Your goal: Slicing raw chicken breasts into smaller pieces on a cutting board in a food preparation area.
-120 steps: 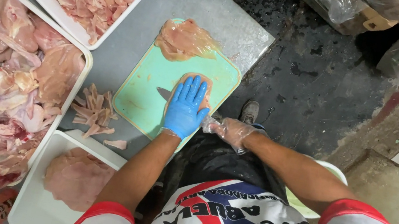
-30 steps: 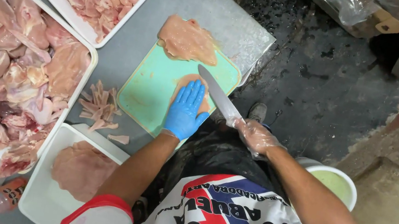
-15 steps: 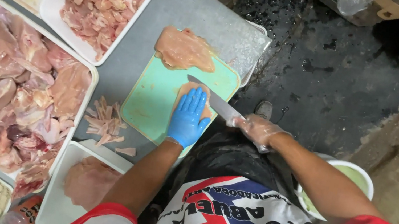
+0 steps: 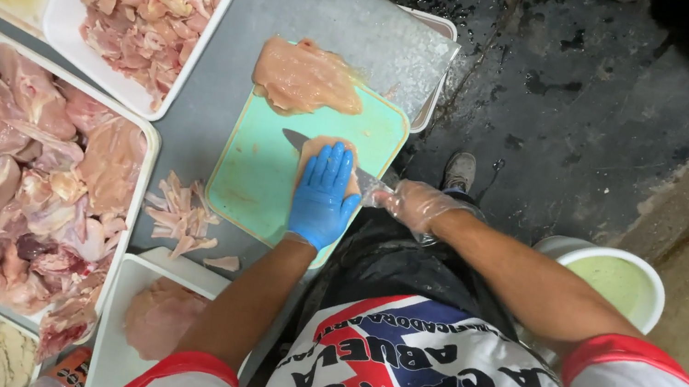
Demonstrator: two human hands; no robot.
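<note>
The left hand (image 4: 324, 195), in a blue glove, lies flat on a chicken fillet (image 4: 320, 150) on the mint-green cutting board (image 4: 257, 184). The right hand (image 4: 417, 206), in a clear plastic glove, grips the handle of a knife (image 4: 297, 140) whose blade runs sideways through the fillet under the left palm, its tip showing at the far side. A second, larger fillet (image 4: 303, 77) rests across the board's far edge. Beside the board, meat trimmings (image 4: 180, 215) lie on the grey bench (image 4: 302, 0), near white trays (image 4: 173, 76) heaped with raw chicken pieces. On the floor, a white bucket (image 4: 618, 284) holds pale green liquid.
</note>
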